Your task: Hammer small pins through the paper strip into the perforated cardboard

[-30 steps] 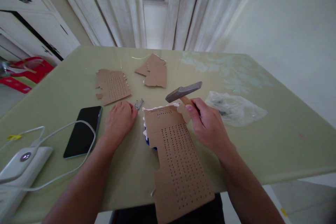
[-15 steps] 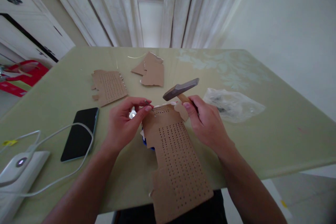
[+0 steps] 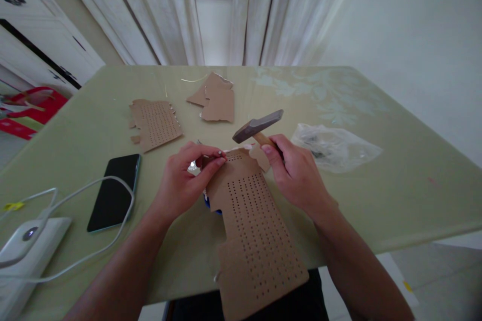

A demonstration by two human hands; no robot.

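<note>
A long strip of brown cardboard, dotted with rows of small holes, slopes from the table over its near edge toward my lap. At its far end my left hand pinches a small metal nail between thumb and forefinger, close to the upper rows of holes. My right hand grips a hammer by its wooden handle, the grey head raised just beyond and right of the nail. Something blue peeks out from beneath the cardboard's left side, mostly hidden.
Farther back lie another perforated cardboard piece and some torn cardboard scraps. On the right is a clear plastic bag with dark contents. A phone, a white cable and a white power strip occupy the left.
My left hand with the nail has shifted slightly right along the far end of the cardboard. The hammer stays raised in nearly the same place.
</note>
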